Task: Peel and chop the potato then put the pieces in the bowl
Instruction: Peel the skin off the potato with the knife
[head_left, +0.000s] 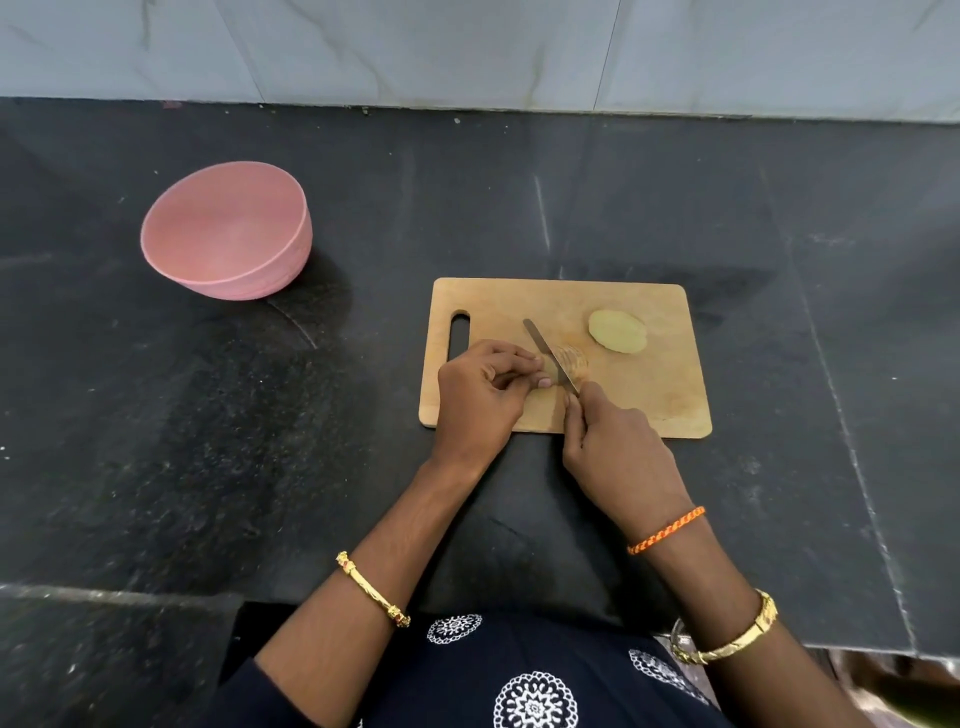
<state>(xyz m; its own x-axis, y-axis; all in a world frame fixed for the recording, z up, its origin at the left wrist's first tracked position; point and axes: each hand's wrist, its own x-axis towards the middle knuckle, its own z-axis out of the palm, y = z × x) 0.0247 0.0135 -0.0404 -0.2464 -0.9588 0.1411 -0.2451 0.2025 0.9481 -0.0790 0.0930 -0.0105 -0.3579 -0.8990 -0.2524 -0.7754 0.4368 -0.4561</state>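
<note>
A wooden cutting board (649, 400) lies on the dark counter. On it, a peeled potato half (571, 361) is cut into thin slices on its right part. My left hand (480, 395) pinches the uncut left end of this piece with curled fingers. My right hand (615, 452) grips the handle of a knife (545, 348), whose blade lies across the potato at the slices' edge. The other peeled potato half (617, 331) lies flat side down at the board's far right. A pink bowl (228, 231) stands empty at the far left.
The black stone counter (208, 441) runs to a grey tiled wall (467, 47) at the back. Its front edge lies close to my body. The board has a handle slot (460, 335) at its left end.
</note>
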